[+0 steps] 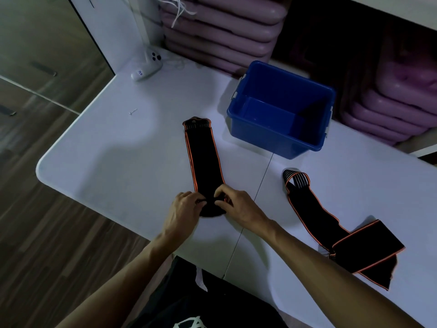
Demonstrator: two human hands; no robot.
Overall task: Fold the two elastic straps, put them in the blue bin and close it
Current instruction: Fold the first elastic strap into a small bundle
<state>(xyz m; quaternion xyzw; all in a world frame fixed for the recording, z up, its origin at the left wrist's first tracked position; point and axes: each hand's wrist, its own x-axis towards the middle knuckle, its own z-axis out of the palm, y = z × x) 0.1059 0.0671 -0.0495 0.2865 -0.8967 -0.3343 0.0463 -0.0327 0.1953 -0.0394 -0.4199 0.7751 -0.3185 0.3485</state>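
Observation:
A black elastic strap with orange edges point(203, 155) lies stretched out on the white table point(118, 147), running away from me. My left hand point(183, 209) and my right hand point(236, 205) both pinch its near end, which is rolled or folded over. A second black-and-orange strap point(326, 223) lies loose to the right, partly doubled over at its near end. The blue bin point(281, 107) stands open behind the straps with nothing inside. I see no lid.
A white game controller point(147, 63) and a small screw point(133, 111) lie at the table's far left. Stacks of purple cushions point(222, 27) line the back and right. The table's left edge drops to a wooden floor point(35, 233).

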